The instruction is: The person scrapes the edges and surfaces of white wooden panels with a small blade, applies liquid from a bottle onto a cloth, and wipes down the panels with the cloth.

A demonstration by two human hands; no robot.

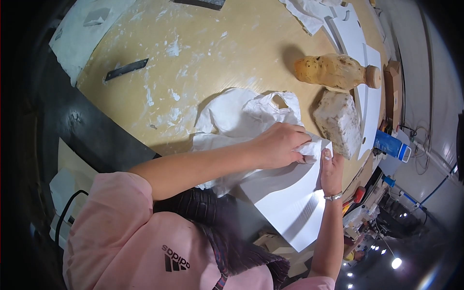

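Observation:
My left hand (pixel 282 145) is closed round a bunched white cloth (pixel 311 151) and presses it against the upper edge of a white panel (pixel 290 198). On the panel's right side, my right hand (pixel 331 174) grips the edge, thumb on the front face; its other fingers are mostly hidden behind. The panel tilts over the table's near edge, with a dark streak of shadow across its lower part. Beyond my left hand lies a crumpled white garment-like cloth (pixel 229 113) on the table.
A stained block (pixel 338 121) and a yellowish plastic bottle (pixel 333 71) lie just beyond my right hand. A dark flat blade-like strip (pixel 126 69) rests on the paint-smeared wooden table (pixel 193 43). White panels (pixel 369 96) and a blue container (pixel 390 146) are at the right.

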